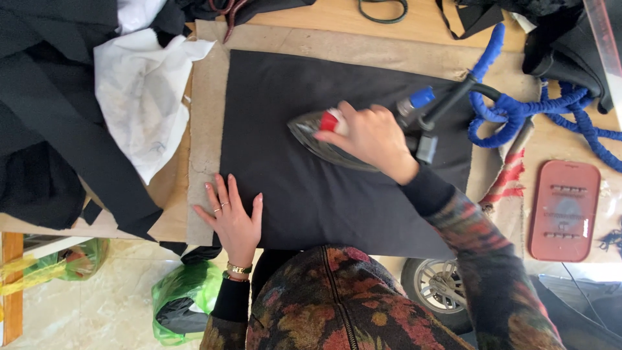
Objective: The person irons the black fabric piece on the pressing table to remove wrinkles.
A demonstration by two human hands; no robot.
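One head-worn camera looks steeply down, close above the worktable point(337, 19).

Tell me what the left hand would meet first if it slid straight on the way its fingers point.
The left hand lies flat on the black cloth, fingers pointing up and away. Straight on, it would cross bare cloth; the first thing is probably the tan pad at the cloth's edge, then the white fabric.

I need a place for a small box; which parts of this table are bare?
Bare wood shows along the far edge of the wooden table, and between the red plastic iron rest and the blue hose. The left side is crowded with dark clothes and white cloth.
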